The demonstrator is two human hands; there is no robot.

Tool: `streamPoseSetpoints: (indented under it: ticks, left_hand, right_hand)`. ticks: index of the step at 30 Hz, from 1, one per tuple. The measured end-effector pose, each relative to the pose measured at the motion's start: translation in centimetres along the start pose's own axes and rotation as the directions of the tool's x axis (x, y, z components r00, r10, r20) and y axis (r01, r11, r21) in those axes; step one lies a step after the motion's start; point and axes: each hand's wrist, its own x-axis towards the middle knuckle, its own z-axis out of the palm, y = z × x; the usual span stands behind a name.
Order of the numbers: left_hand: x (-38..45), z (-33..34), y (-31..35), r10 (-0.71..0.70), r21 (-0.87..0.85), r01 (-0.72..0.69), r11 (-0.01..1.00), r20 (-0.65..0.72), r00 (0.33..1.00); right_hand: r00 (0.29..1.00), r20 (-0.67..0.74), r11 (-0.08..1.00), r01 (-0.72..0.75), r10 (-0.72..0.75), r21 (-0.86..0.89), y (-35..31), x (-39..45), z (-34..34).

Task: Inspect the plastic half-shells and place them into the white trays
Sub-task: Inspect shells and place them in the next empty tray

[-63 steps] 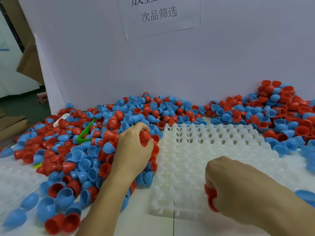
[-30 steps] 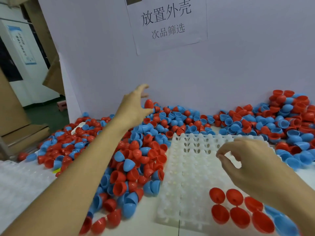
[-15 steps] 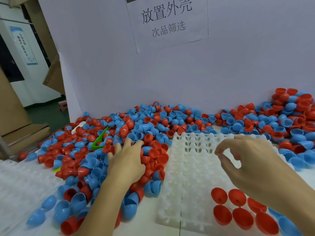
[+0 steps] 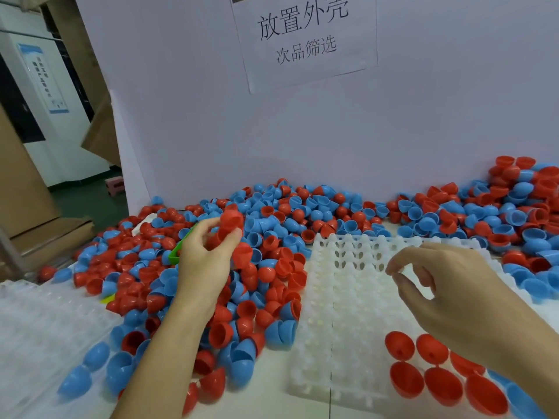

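We grip a red plastic half-shell [image 4: 231, 220] in our left hand [image 4: 205, 261] | right hand [image 4: 447, 294] empty, fingers loosely curled over the white moulded tray [image 4: 341, 285] | risk: shell slips back into the pile.

White paper sign [image 4: 305, 40] taped to the backboard [image 4: 423, 116] reads "放置外壳", smaller "次品筛选" beneath.

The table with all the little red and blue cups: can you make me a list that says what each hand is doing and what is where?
left hand: lifted above the pile, fingers curled round red half-shells
right hand: over the white tray, thumb and finger nearly pinched, nothing seen in its grip
in the tray: red shells, near right corner
pile: red and blue shells, left of and behind the tray
paper sign: on the white board behind
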Motion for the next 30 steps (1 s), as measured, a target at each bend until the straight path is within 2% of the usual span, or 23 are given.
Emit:
streamPoseSetpoints:
  ticks: [2, 3, 6, 9, 13, 17, 23, 26, 30]
  left_hand:
    - [0.0, 0.3, 0.6, -0.225, -0.286, 0.244, 0.927, 0.098, 0.969]
    - [-0.1, 0.3, 0.9, -0.289, -0.36, 0.32, 0.876, 0.14, 0.947]
    - [-0.5, 0.3, 1.6, -0.386, -0.523, 0.457, 0.72, 0.246, 0.889]
    - [-0.9, 0.2, 2.0, -0.416, -0.611, 0.516, 0.6, 0.313, 0.854]
    - [-1.0, 0.4, 2.0, -0.415, -0.621, 0.516, 0.589, 0.315, 0.853]
    - [-0.8, 0.5, 1.7, -0.428, -0.647, 0.509, 0.567, 0.297, 0.854]
    - [-0.7, 0.8, 1.0, -0.441, -0.655, 0.523, 0.546, 0.307, 0.844]
    - [-0.6, 0.9, 0.7, -0.449, -0.646, 0.542, 0.537, 0.325, 0.832]
    - [-0.4, 0.8, 0.5, -0.457, -0.647, 0.555, 0.523, 0.337, 0.823]
  right_hand:
    - [1.0, 0.006, 1.0, 0.001, -0.001, 0.007, -0.2, 0.0, 0.1]
    - [1.0, 0.013, 1.0, 0.0, 0.0, 0.009, -0.3, 0.0, 0.1]
    - [1.0, 0.024, 1.0, -0.002, 0.001, 0.014, -0.5, 0.0, 0.1]
    - [0.999, 0.045, 1.0, -0.001, 0.0, 0.021, -0.6, 0.0, 0.1]
    - [0.998, 0.063, 0.999, 0.013, -0.015, 0.031, -0.5, 0.0, 0.3]
    - [0.997, 0.072, 0.993, 0.032, -0.041, 0.115, -0.7, 0.6, 0.3]
    - [0.971, 0.177, 0.981, 0.139, -0.162, 0.136, -3.0, 6.5, 2.2]
    - [0.946, 0.243, 0.977, 0.2, -0.213, 0.079, -4.3, 9.4, 5.1]
    - [0.881, 0.364, 0.938, 0.342, -0.303, -0.047, -5.2, 11.2, 8.3]
